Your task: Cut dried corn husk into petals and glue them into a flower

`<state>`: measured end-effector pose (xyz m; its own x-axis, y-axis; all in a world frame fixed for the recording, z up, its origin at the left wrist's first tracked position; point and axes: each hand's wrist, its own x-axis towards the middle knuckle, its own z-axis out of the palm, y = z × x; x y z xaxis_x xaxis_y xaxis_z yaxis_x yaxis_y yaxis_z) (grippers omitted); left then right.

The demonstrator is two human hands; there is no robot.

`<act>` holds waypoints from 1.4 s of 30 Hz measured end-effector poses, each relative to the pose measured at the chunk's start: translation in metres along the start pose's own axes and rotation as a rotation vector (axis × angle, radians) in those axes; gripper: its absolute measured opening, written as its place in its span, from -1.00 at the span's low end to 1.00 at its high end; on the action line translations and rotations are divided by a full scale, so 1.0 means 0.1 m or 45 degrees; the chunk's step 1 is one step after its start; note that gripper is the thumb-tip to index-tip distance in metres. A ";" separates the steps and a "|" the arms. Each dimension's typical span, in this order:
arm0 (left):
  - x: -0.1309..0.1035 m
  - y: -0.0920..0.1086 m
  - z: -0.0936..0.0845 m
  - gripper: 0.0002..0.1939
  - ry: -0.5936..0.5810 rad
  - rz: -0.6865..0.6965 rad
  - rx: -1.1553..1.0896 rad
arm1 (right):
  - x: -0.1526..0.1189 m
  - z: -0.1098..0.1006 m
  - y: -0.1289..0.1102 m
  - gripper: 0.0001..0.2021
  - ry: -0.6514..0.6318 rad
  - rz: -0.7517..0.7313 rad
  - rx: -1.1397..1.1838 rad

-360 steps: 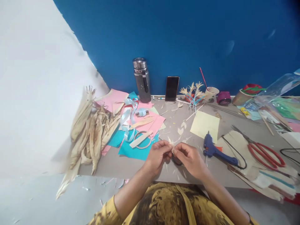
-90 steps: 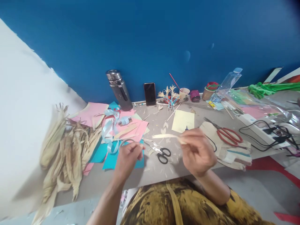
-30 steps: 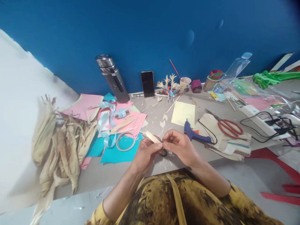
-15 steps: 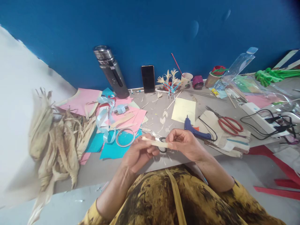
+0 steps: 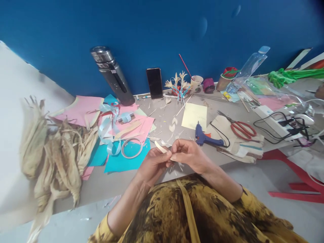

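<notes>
A narrow cream husk strip [image 5: 159, 146] is pinched between my left hand [image 5: 156, 163] and my right hand [image 5: 187, 154], its free end pointing up and left. The fingertips of both hands meet around its lower end, close to the table's front edge. Behind them lie pale husk scraps [image 5: 172, 128]. To the right rests a blue glue gun [image 5: 208, 139] beside a yellow paper sheet [image 5: 193, 116]. Left of my hands, a roll of tape [image 5: 132, 148] sits on blue paper [image 5: 126, 164].
Dried corn husks [image 5: 63, 162] fill the left side. A dark flask [image 5: 113, 79], a phone [image 5: 154, 83] and small husk flowers [image 5: 178, 84] stand along the blue wall. Red-handled scissors [image 5: 243, 130] and a white power strip [image 5: 274, 121] lie right.
My hands have come together and the strip now tilts upward instead of lying nearly level. The black-handled scissors beneath are now hidden. The whole view has shifted slightly.
</notes>
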<state>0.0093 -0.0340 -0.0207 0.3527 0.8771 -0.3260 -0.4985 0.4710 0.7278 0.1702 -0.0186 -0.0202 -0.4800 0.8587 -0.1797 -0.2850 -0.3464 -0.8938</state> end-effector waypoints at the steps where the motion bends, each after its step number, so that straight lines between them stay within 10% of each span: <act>1: 0.00 0.00 0.00 -0.75 -0.038 -0.040 -0.056 | 0.00 -0.01 0.02 -0.70 -0.029 0.018 0.053; 22: 0.00 0.00 0.06 -0.70 0.082 -0.049 -0.098 | 0.05 -0.10 0.16 -0.58 -0.184 -0.061 0.418; 42: 0.03 -0.02 0.11 -0.68 0.198 0.034 -0.104 | 0.07 -0.03 0.23 -0.64 0.043 -0.160 0.157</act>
<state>0.0199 -0.0335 -0.0159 0.2147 0.8903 -0.4015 -0.5707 0.4480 0.6882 0.1628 -0.0196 -0.0432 -0.4067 0.9096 -0.0851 -0.4416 -0.2773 -0.8533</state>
